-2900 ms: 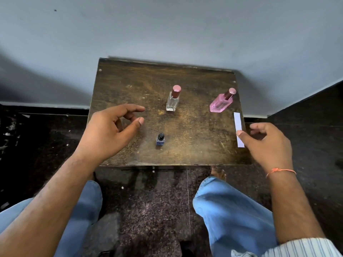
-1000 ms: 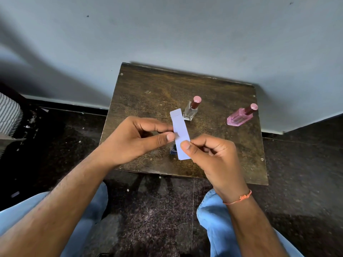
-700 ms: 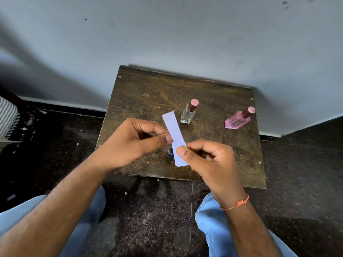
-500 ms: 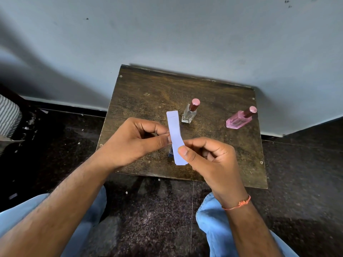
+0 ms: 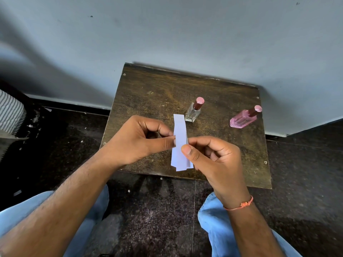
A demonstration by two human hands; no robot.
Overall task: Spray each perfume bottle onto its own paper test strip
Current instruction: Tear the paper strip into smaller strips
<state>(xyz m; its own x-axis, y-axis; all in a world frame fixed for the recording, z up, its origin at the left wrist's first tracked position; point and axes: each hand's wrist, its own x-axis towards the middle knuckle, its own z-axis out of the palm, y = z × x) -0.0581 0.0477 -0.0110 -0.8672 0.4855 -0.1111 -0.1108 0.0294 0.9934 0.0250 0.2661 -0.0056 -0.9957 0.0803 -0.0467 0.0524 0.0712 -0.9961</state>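
The hands and the paper strips (image 5: 179, 143) cover the middle of the tabletop's (image 5: 148, 89) near edge. How many strips are fanned at the lower end cannot be counted surely. Both forearms and the blue-trousered knees (image 5: 219, 223) are cut off by the bottom edge. A striped thing (image 5: 9, 112) is cut off at the left edge.

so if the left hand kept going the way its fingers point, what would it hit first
Likely the paper strips it already pinches, then the right hand just beyond them, though depth between the hands is unclear.
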